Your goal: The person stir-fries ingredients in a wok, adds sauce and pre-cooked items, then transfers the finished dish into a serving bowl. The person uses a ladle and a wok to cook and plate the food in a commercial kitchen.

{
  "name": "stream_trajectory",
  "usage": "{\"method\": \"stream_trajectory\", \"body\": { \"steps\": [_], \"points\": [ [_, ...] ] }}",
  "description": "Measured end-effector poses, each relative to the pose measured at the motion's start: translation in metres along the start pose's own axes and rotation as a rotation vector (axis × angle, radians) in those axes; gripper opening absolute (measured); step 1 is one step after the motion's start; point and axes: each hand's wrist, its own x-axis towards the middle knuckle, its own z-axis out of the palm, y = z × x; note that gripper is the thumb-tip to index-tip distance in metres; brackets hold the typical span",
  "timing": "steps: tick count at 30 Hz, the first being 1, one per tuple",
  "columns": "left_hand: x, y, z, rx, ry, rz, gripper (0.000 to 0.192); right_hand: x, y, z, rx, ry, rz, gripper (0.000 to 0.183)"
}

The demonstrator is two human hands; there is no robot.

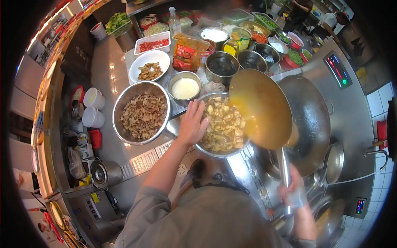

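Note:
My right hand (293,187) grips the metal handle (283,166) of a wok (266,102). The wok is tipped, and its near-left edge hangs over a steel bowl (214,152). Yellowish liquid and some blur show along that edge. Pale, glossy cooked pieces (221,127), perhaps chicken, fill much of the bowl. My left hand (194,124) lies at the bowl's left rim with its fingers extended and thumb towards the food. To its left stands a larger steel bowl (116,121) of browned sliced meat (144,116). Just beyond my fingertips is a steel pot (172,93) of creamy white liquid.
A second wok (310,124) sits on the stove at right, with a strainer (335,162) and a faucet (380,153) nearby. Ahead are steel pots (221,65), a red sauce pouch (186,54) and a white bowl (136,69). People (332,23) stand at far right.

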Motion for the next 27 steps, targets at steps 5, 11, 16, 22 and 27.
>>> {"method": "stream_trajectory", "body": {
  "steps": [5, 11, 16, 22, 27],
  "points": [
    [-0.002, 0.0, 0.003, -0.069, -0.005, -0.024, 0.063, -0.012, 0.031, -0.013, -0.054, 0.318, -0.107, 0.068],
    [-0.037, -0.027, 0.027, -0.52, 0.192, -0.245, 0.073, 0.015, 0.139, -0.072, 0.518, 0.52, 0.095, 0.066],
    [-0.045, -0.021, 0.027, -0.538, 0.147, -0.35, 0.068, 0.054, 0.207, -0.108, 0.387, 0.648, 0.169, 0.063],
    [-0.05, -0.026, 0.026, -0.503, 0.117, -0.357, 0.067, 0.066, 0.202, -0.081, 0.1, 0.389, 0.052, 0.063],
    [-0.054, -0.029, 0.027, -0.537, 0.142, -0.36, 0.065, 0.011, 0.195, -0.086, 0.376, 0.383, 0.153, 0.062]
  ]
}}
